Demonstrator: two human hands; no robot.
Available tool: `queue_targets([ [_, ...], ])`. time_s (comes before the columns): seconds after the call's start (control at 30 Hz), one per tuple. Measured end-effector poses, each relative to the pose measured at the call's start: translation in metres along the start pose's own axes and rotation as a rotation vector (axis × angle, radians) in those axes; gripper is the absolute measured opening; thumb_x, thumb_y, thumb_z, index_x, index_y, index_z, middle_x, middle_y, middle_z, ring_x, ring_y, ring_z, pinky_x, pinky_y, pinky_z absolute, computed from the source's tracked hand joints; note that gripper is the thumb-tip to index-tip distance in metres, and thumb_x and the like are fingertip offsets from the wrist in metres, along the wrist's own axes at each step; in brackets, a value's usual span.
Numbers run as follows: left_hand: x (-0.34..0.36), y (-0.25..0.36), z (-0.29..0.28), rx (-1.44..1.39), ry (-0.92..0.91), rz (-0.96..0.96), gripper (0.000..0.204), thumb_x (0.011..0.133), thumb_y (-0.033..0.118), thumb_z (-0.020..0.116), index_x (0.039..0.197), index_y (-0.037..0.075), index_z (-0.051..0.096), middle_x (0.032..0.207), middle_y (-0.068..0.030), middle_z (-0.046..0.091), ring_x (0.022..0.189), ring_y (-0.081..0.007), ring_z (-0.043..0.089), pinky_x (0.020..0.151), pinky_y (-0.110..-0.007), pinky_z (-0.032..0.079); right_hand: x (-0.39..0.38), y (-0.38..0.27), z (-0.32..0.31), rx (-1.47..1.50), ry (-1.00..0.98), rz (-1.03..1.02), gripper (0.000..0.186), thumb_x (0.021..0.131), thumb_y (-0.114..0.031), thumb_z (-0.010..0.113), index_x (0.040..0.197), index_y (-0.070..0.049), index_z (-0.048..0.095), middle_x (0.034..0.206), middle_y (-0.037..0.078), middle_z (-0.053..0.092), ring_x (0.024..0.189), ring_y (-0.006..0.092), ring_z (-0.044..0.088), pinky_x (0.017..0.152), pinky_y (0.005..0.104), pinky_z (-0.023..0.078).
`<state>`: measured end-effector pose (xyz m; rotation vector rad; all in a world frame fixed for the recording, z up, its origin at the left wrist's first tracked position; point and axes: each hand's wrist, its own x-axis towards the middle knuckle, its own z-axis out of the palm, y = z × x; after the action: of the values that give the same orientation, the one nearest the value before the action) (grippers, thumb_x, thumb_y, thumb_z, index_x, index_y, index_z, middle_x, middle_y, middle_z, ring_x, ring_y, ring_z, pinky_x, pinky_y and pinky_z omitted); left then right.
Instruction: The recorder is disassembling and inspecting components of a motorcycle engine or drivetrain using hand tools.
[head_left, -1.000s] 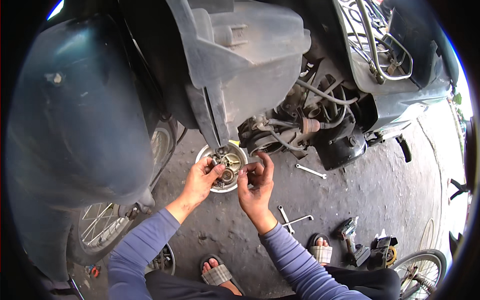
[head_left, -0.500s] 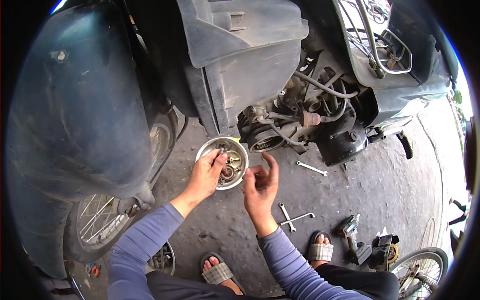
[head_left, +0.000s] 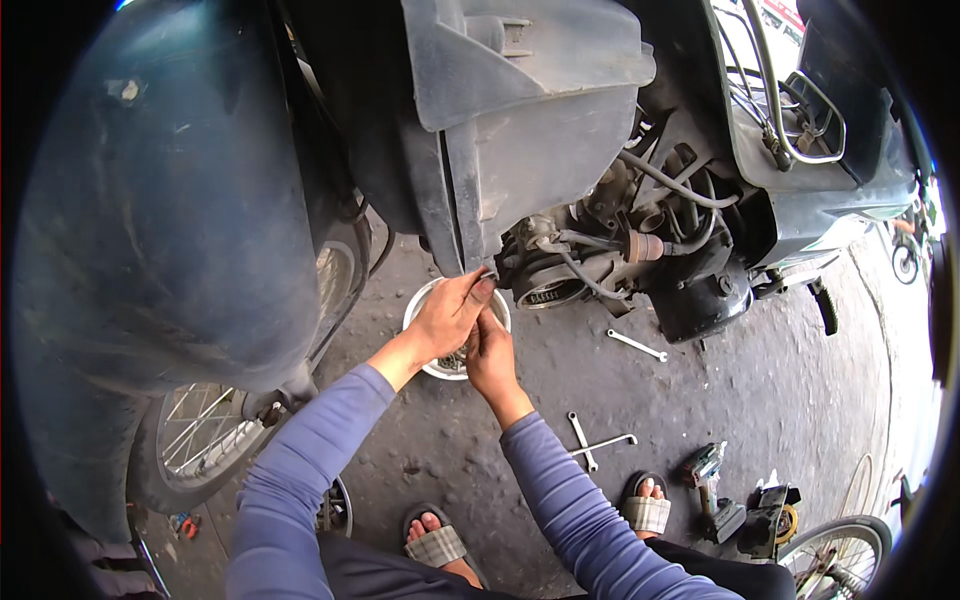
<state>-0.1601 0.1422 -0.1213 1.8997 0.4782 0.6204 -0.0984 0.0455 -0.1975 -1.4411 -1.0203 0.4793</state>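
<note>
Above a round metal bowl (head_left: 409, 318) with small metal parts in it, my two hands meet. My left hand (head_left: 446, 320) is closed, pinching a small dark grey part (head_left: 488, 274) between thumb and fingertips; its kind is too small to tell. Just below and touching it, my right hand (head_left: 491, 362) has its fingers bent together, and what they hold, if anything, is hidden. To the right of the fingertips is the exposed engine (head_left: 590, 255) of a motorbike, with a round opening (head_left: 550, 293) facing me.
A wrench (head_left: 637, 346) lies right of the bowl. Nearer are a crossed wrench (head_left: 581, 440) and an L-shaped tool (head_left: 618, 440). A cordless power tool (head_left: 708, 490) lies beside my right foot. A grey plastic body panel (head_left: 560, 140) overhangs the hands; a spoked wheel (head_left: 205, 440) stands left.
My right hand has moved left, its raised finger now bent in, and meets my left hand. The left hand, still pinching the small part, has shifted up and right. The view has shifted slightly.
</note>
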Motion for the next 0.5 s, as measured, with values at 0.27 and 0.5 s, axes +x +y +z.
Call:
queue_targets([
  [0.27,0.008,-0.005,0.001,0.146,-0.015,0.21,0.05,0.099,0.044,0.041,0.095,-0.005,0.051,0.079,-0.0221,0.055,0.075,-0.0411,0.055,0.066,-0.041,0.043,0.024,0.01,0.012,0.016,0.047,-0.118,0.021,0.089,-0.007,0.053,0.109,0.002,0.055,0.098,0.024,0.062,0.092,0.04,0.061,0.08,0.0405,0.047],
  [0.5,0.002,-0.007,0.006,0.182,0.034,0.36,0.038,0.099,0.032,0.039,0.1,-0.005,0.046,0.08,-0.0279,0.054,0.074,-0.0475,0.052,0.067,-0.046,0.042,0.008,0.02,0.024,0.168,0.095,-0.188,0.014,0.085,-0.008,0.059,0.092,0.002,0.063,0.086,0.017,0.067,0.079,0.031,0.064,0.073,0.0381,0.049],
])
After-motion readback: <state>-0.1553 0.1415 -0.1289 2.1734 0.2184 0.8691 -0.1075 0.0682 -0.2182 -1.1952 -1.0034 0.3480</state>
